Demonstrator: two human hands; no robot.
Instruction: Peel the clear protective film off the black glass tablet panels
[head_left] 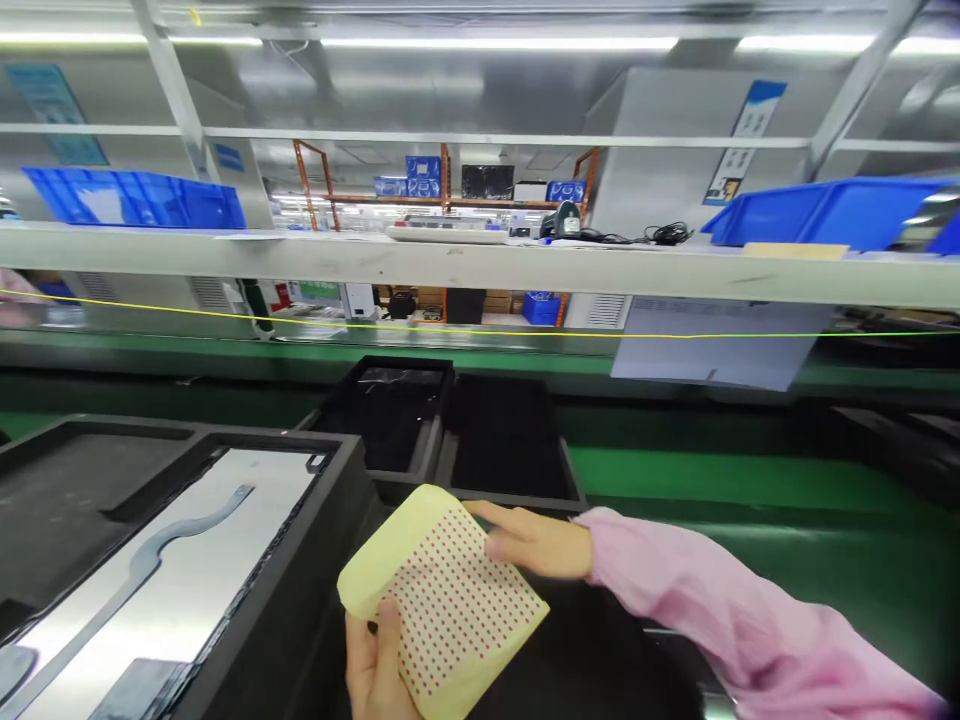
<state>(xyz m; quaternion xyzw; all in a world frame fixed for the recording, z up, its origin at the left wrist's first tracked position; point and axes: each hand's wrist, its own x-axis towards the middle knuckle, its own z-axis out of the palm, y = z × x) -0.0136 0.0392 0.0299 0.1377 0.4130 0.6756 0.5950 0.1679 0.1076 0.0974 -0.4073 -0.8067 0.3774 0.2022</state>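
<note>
A pale yellow sheet [469,600] printed with rows of small red dots, like a sticker sheet, is held up at a tilt in front of me. My left hand [381,665] grips its lower left side, thumb on the front face. At the upper right edge is my right hand [536,540], in a pink sleeve, with one finger along the edge and another fingertip over the dotted face. Left of the sheet, a black foam tray [341,500] holds a shiny silver panel [247,510] with a grey ribbon cable [154,550] across it.
Two more black trays [442,450] [514,440] stand behind the sheet on a green surface [720,480]. A white shelf [450,262] crosses above, bearing blue bins [142,198] [817,212] and a black cable [667,233]. A yellow cord [450,328] stretches across below it.
</note>
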